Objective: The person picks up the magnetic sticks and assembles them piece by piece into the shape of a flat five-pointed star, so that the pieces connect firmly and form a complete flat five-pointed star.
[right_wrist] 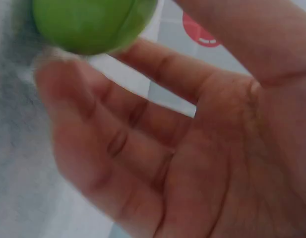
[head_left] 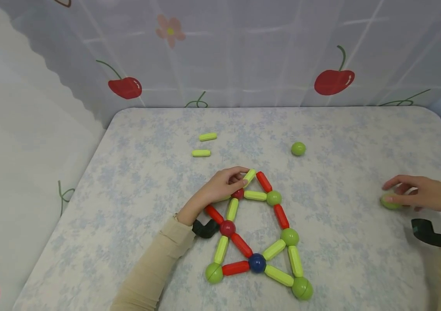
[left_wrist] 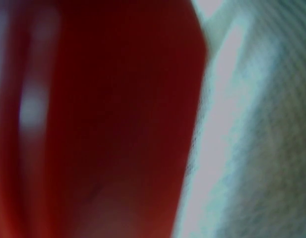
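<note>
My left hand (head_left: 222,185) pinches a yellow-green stick (head_left: 249,175) at the top of a flat frame of sticks and balls. Under its fingers a dark red ball (head_left: 237,194) is partly covered. A red stick (head_left: 264,182) slants up from a green ball (head_left: 274,198), its upper end close to the pinched stick. Far to the right, my right hand (head_left: 422,193) holds a loose green ball (right_wrist: 93,25) between thumb and fingers, at the tabletop. The left wrist view is filled by a blurred red surface (left_wrist: 123,109) beside pale fabric (left_wrist: 262,148).
The frame continues downward through another red ball (head_left: 227,228), a blue ball (head_left: 257,263) and green balls (head_left: 302,288) joined by sticks. Two loose yellow-green sticks (head_left: 201,153) lie at the back. A loose green ball (head_left: 298,149) sits behind the frame, on the flowered tabletop (head_left: 344,164).
</note>
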A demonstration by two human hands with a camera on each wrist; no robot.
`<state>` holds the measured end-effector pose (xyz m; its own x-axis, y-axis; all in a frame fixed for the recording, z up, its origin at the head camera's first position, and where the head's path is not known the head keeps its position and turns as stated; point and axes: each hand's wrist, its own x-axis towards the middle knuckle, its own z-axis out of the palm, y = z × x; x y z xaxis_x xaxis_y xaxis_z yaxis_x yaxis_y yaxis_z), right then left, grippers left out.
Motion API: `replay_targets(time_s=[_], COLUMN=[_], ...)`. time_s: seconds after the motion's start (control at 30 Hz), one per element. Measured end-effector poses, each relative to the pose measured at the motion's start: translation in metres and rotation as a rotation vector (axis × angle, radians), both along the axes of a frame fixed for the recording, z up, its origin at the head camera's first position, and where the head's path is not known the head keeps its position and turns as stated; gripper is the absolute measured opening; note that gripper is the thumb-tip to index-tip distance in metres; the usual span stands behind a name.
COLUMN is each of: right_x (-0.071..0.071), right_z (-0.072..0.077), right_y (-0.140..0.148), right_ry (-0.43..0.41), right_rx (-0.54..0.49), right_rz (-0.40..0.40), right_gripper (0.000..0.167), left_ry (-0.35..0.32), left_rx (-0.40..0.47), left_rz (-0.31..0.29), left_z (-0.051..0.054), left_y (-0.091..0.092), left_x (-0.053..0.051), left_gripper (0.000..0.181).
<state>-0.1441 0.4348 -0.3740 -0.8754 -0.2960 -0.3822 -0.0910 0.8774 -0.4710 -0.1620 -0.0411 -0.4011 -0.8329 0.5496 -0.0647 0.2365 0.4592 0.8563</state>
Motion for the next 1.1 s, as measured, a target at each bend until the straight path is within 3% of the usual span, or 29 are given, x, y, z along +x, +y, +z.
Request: replay_targets(time_s=[0.13,0.3,0.4,0.47,0.63,0.73,0.9,1.1], right_x=[-0.001,-0.017,-0.032,-0.042,-0.061,-0.067,-0.066,-0.063], right_z=[0.003,0.008,0.010,0.009,-0.001,-0.010,-0.021,-0.023], right_y=[-0.017,-0.058,-0.096,-0.124,-0.194,-0.225,-0.251,-0.255], right_ry=[0.011,0.094,0.136,0.128,0.035,-0.027,-0.071,-0.085], right_rx=[-0.037,-0.112,-0.237,-0.375,-0.667,-0.746,-0.778,-0.791], right_rz=[0.032,0.053,0.039,0.021,0.008,0.016,0.061,0.049], right_gripper=[0.037,0.033,0.036,0.038,0.043,0.044,0.039,0.037], left_ry=[0.006,0.012,0.009,0.003,-0.014,-0.025,-0.028,-0.015], left_rx=[0.000,-0.003,-0.003,-0.002,-0.007,-0.005,-0.002,-0.021], left_rz=[0.001,0.000,-0.001,0.000,0.004,0.006,0.007,0.022], left_z=[0.001,0.000,-0.001,-0.002,-0.003,-0.004,-0.002,0.002], left_y=[-0.001,-0.003,-0.003,-0.003,-0.001,0.001,0.002,0.000], left_x=[0.000,0.000,0.000,0.000,0.000,-0.001,0.000,0.000], left_gripper=[0.038,0.038,0.038,0.038,0.038,0.038,0.037,0.038])
